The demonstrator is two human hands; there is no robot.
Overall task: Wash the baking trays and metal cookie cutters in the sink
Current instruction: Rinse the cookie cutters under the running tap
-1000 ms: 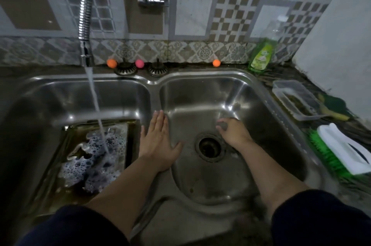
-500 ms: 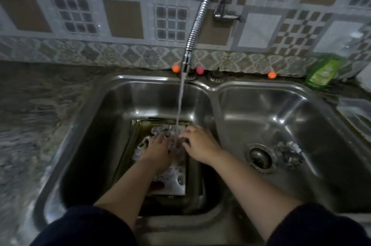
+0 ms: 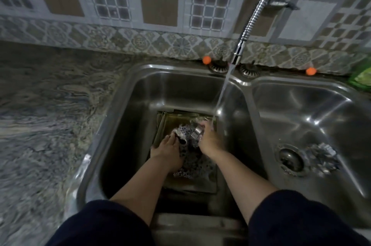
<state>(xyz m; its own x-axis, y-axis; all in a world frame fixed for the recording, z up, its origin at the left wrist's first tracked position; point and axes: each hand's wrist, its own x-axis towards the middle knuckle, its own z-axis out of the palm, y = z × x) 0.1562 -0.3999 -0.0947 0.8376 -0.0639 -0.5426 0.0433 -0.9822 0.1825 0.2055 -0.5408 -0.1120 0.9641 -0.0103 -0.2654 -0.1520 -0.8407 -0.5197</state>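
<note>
A patterned tile wall [image 3: 160, 4] is seen behind a marbled stone bench [image 3: 44, 121], into which a double stainless-steel sink [image 3: 124, 105] is set. A flexible metal faucet [image 3: 255, 16] is angled down from the upper right, and a stream of water [image 3: 220, 95] is poured from it into the left basin. Two orange balls [image 3: 206, 60] are placed on the back rim of the sink, one near the left basin's far corner and one behind the right basin, with two round metal strainers [image 3: 250, 70] lying between them. A green bottle [image 3: 361, 79] is partly cut off at the right edge.

A baking tray [image 3: 208, 181] is laid flat on the floor of the left basin, holding brownish water and soap suds [image 3: 192, 163]. The left hand [image 3: 167, 152] is lowered onto the near left part of the tray, its fingers dipped into the suds; whether anything is gripped there cannot be told. The right hand [image 3: 209, 141] is placed at the tray's far right part, under the stream, with fingers curled around a small metal cookie cutter [image 3: 196, 132]. More metal cookie cutters [image 3: 321, 157] are heaped in the right basin, just beside the drain [image 3: 289, 160]. Dark sleeves [image 3: 100, 225] are seen at the bottom edge.
</note>
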